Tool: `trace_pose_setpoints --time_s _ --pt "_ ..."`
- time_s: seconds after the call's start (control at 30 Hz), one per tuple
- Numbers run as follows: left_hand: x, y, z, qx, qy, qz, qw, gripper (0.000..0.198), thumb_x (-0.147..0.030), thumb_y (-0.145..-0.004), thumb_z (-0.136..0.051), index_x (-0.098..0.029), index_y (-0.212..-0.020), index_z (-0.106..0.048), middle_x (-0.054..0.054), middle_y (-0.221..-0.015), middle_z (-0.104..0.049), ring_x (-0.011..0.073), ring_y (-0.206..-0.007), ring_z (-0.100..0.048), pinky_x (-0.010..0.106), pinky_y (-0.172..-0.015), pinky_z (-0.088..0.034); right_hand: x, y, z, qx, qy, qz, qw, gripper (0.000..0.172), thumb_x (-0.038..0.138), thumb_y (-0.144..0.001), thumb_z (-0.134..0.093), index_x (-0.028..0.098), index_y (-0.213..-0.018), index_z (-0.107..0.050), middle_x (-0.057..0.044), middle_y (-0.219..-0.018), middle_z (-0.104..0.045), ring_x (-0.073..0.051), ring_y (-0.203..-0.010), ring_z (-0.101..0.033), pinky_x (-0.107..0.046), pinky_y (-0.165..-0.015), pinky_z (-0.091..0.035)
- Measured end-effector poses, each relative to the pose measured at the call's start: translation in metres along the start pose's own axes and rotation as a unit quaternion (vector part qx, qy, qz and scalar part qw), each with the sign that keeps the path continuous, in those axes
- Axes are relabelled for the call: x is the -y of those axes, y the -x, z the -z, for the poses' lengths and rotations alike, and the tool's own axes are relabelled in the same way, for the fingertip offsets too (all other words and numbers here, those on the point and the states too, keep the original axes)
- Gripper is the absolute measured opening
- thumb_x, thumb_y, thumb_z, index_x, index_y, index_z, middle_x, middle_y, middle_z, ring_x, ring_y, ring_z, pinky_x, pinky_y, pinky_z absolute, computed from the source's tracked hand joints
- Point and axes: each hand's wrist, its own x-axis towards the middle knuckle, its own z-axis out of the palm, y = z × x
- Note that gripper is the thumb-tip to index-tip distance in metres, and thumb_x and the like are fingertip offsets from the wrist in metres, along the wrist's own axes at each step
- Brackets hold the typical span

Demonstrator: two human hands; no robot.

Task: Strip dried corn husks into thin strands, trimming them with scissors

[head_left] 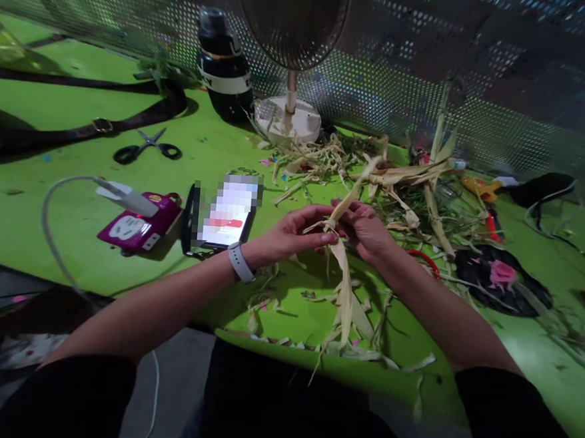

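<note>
Between my two hands is a pale, dry corn husk (344, 276), tied or bunched near its middle, its lower strips hanging toward the table's front edge. My left hand (304, 228) pinches the bunched part between thumb and fingers. On the other side, my right hand (366, 231) has its fingers closed at the same spot, partly behind the husk. A longer husk piece (400, 176) lies just beyond my hands on a heap of dry scraps (321, 157). Left of my left wrist stands a lit phone (230, 211), its screen blurred out.
On the green table (217, 150) are black-handled scissors (149, 145), a purple power strip (142, 225) with a white plug and cable, a dark bottle (227, 74) and a fan (288, 112). To the right lies a black round piece (501, 279) with a pink bit. A strap (134, 118) crosses the left side.
</note>
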Motion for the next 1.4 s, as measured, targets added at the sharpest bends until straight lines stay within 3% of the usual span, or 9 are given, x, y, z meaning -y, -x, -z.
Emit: trace_pose_setpoints --time_s 0.17,0.5,0.7,0.87,1.0,1.2,1.33,1.4 --pt "-0.003 0.001 -0.004 0.001 -0.008 -0.012 1.0 0.032 -0.029 -0.078 -0.074 -0.016 -0.106 -0.069 0.006 -0.097 -0.072 0.0132 -0.089 -0.067 0.027 -0.086 -0.052 -0.003 0.004 -0.003 0.014 0.031 -0.017 0.999 0.037 0.036 -0.052 -0.086 0.018 -0.065 -0.055 0.007 -0.051 -0.056 -0.005 -0.041 -0.047 -0.018 -0.037 -0.034" --pt "-0.006 0.005 -0.012 -0.002 -0.028 -0.036 0.999 0.024 -0.026 -0.08 -0.07 -0.015 -0.101 -0.07 0.006 -0.095 -0.071 0.012 -0.084 -0.067 0.026 -0.085 -0.053 -0.007 0.004 -0.007 0.021 0.039 -0.033 0.998 0.038 0.037 -0.053 -0.086 0.019 -0.062 -0.053 0.008 -0.044 -0.05 -0.005 -0.035 -0.038 -0.021 -0.034 -0.028" --pt "-0.01 0.005 -0.014 -0.017 -0.05 -0.026 0.998 0.025 -0.032 -0.082 -0.068 -0.014 -0.099 -0.068 0.005 -0.085 -0.069 0.0119 -0.074 -0.065 0.026 -0.076 -0.053 -0.01 -0.001 -0.001 0.028 0.076 -0.021 0.996 0.039 0.045 -0.056 -0.083 0.02 -0.066 -0.055 0.006 -0.048 -0.054 -0.007 -0.036 -0.039 -0.023 -0.035 -0.029" --pt "-0.012 0.003 -0.007 -0.032 -0.063 -0.008 0.997 0.026 -0.036 -0.086 -0.062 -0.014 -0.101 -0.061 0.0 -0.07 -0.061 0.0088 -0.062 -0.059 0.02 -0.059 -0.048 0.021 -0.003 0.015 -0.015 0.147 0.039 0.988 0.024 0.027 -0.059 -0.073 0.019 -0.079 -0.061 0.009 -0.047 -0.05 -0.004 -0.037 -0.032 -0.02 -0.036 -0.02" --pt "-0.012 0.003 -0.005 -0.04 -0.065 0.012 0.997 0.023 -0.036 -0.087 -0.06 -0.014 -0.095 -0.061 -0.001 -0.067 -0.06 0.006 -0.054 -0.053 0.018 -0.053 -0.043 0.039 0.009 0.012 0.103 0.112 0.055 0.987 0.03 0.039 -0.07 -0.066 0.018 -0.092 -0.066 0.005 -0.054 -0.054 -0.008 -0.044 -0.041 -0.022 -0.042 -0.03" --pt "-0.013 0.003 -0.009 -0.012 -0.089 0.071 0.993 0.029 -0.04 -0.086 -0.061 -0.012 -0.077 -0.064 0.002 -0.065 -0.064 0.0075 -0.055 -0.056 0.018 -0.052 -0.043 0.02 0.014 -0.001 0.031 0.197 0.136 0.97 0.044 0.061 -0.07 -0.071 0.019 -0.068 -0.061 0.005 -0.047 -0.049 -0.006 -0.04 -0.037 -0.022 -0.039 -0.027" --pt "-0.008 0.002 -0.013 -0.011 -0.061 0.1 0.993 0.024 -0.036 -0.08 -0.067 -0.012 -0.077 -0.066 -0.001 -0.063 -0.061 0.0052 -0.053 -0.051 0.017 -0.052 -0.042 0.021 0.007 0.002 -0.001 0.157 0.119 0.98 0.046 0.063 -0.065 -0.074 0.019 -0.067 -0.059 0.006 -0.046 -0.05 -0.006 -0.038 -0.041 -0.021 -0.038 -0.028" --pt "-0.003 0.001 -0.012 -0.036 -0.056 0.09 0.994 0.026 -0.038 -0.079 -0.069 -0.012 -0.076 -0.066 -0.002 -0.062 -0.059 0.0048 -0.053 -0.049 0.017 -0.051 -0.041 0.025 0.005 0.005 -0.003 0.174 0.102 0.979 0.047 0.063 -0.063 -0.075 0.019 -0.068 -0.058 0.006 -0.046 -0.052 -0.006 -0.036 -0.042 -0.021 -0.036 -0.027"
